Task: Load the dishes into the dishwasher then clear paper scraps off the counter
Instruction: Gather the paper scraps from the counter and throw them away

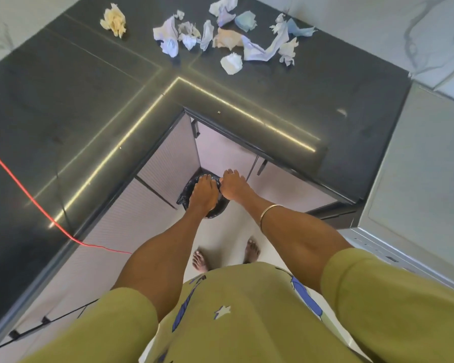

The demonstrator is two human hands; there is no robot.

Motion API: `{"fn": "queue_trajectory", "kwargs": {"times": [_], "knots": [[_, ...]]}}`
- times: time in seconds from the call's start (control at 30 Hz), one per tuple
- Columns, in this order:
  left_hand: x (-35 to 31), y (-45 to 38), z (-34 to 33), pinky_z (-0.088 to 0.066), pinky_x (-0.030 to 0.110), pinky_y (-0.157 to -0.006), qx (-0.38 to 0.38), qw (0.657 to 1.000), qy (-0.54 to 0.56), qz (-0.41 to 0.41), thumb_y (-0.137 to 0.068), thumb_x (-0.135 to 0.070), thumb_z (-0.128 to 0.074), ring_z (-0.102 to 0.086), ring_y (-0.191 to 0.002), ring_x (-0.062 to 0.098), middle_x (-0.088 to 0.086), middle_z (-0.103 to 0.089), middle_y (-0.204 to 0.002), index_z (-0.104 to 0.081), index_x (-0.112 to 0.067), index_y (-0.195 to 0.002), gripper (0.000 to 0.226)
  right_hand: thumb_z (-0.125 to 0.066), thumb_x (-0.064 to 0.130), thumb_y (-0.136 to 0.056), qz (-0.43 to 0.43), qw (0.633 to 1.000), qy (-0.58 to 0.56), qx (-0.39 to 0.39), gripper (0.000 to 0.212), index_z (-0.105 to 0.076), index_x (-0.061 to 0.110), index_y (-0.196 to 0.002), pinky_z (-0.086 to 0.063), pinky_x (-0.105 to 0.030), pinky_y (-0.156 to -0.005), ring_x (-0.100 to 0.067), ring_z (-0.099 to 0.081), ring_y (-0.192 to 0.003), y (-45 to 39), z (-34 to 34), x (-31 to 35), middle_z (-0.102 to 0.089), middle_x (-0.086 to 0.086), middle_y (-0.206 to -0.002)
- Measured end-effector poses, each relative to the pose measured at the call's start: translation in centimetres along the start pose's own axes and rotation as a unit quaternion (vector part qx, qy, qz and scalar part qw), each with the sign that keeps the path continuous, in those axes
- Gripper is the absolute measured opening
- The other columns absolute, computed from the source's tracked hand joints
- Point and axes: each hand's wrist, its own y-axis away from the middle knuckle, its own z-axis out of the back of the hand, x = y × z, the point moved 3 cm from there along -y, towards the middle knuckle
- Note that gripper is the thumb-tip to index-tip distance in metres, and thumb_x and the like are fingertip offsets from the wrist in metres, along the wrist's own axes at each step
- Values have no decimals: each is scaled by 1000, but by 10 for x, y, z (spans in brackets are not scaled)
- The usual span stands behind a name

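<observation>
- Down in the counter's (286, 106) inner corner, both hands are reaching over a black-lined bin (215, 209).
- Left hand (203, 191) is curling downward; its grasp cannot be told.
- Right hand (232, 186) is lying flat with its fingers spread loose.
- Crumpled paper scraps (228, 39) are lying on that counter, well apart from the bin.

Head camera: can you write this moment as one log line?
stage: clearing scraps | left hand and right hand: over black-lined bin | paper scraps: many on counter
</observation>
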Motion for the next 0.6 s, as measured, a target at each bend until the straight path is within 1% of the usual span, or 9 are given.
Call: {"fn": "queue_trajectory", "kwargs": {"times": [0.07,0.1,0.2,0.3,0.4,0.53,0.6], "knots": [[-2,-6,8,-26,47,-118,-20,1000,8,-9,-107,-25,-25,-33,-142,33,19,-34,-155,-33,0,-148,49,-47,15,-98,24,999,-1,-44,34,-54,2,-129,-41,-40,-101,-31,-48,-123,-1,10,1,-51,-14,-134],[-3,-9,12,-26,47,-119,-28,999,7,-16,-107,-27,-25,-32,-144,32,18,-33,-156,-32,-1,-149,50,-46,14,-99,38,997,-2,-70,33,-55,2,-129,-41,-39,-102,-31,-48,-124,0,17,1,-51,-14,-135],[-6,-20,29,-17,46,-122,-48,998,-13,-38,-108,-30,-21,-21,-149,30,14,-23,-161,-25,-5,-153,52,-43,14,-102,54,989,-30,-135,38,-47,-2,-136,-39,-41,-108,-34,-43,-131,2,43,9,-45,-18,-144],[-14,-32,48,-9,42,-124,-68,995,-31,-73,-107,-29,-20,-14,-151,27,13,-18,-163,-21,-5,-154,53,-37,16,-104,47,978,-74,-190,40,-42,-3,-139,-35,-41,-111,-34,-41,-134,-1,65,14,-45,-19,-144],[-21,-49,67,-10,42,-124,-78,990,-44,-107,-107,-27,-20,-13,-151,26,14,-19,-162,-22,-4,-154,53,-33,17,-106,46,971,-86,-217,40,-43,-2,-139,-34,-43,-113,-35,-42,-135,-3,82,18,-46,-19,-144],[-33,-70,86,-11,41,-124,-83,985,-64,-140,-107,-27,-20,-13,-151,25,14,-19,-162,-21,-3,-154,53,-30,19,-107,35,965,-100,-238,46,-34,0,-148,-22,-39,-120,-30,-27,-146,-8,95,19,-34,-16,-155],[-41,-78,92,-10,40,-124,-85,981,-73,-155,-107,-26,-20,-12,-151,25,14,-19,-162,-22,-2,-153,52,-31,18,-106,28,962,-107,-250,45,-36,-1,-146,-24,-39,-120,-30,-29,-145,-11,104,15,-37,-17,-153]]}}
